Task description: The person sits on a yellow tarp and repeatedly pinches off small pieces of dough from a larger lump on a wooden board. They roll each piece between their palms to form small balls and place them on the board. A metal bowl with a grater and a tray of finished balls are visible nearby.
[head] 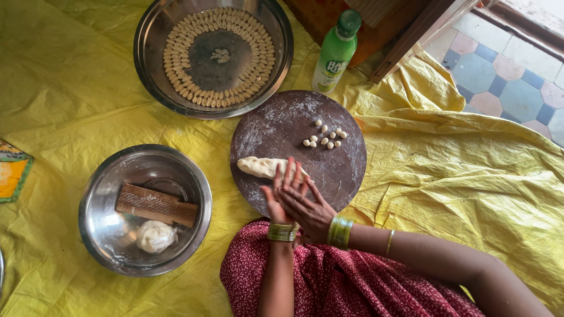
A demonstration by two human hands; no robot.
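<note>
Right hand (308, 208) lies flat across the left hand (275, 202), palms pressed together, anything between them hidden, at the floured round board's (346, 170) near edge, beside a soft dough log (261, 167).

Crinkled yellow plastic floor sheet (458, 176). Round dark-brown wooden board (329, 170), white flour dusting. Pale cream dough log (261, 167), pale cream dough pellets (326, 137). Shiny silver steel bowl (106, 235); ridged brown wooden paddle (156, 205). Green plastic bottle (336, 51). Maroon white-flecked printed cloth (341, 282). Gold-green bangles (339, 232).

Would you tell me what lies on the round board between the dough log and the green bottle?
In the head view, a cluster of small dough balls lies on the floured round board, between the dough log and the green bottle.
</note>
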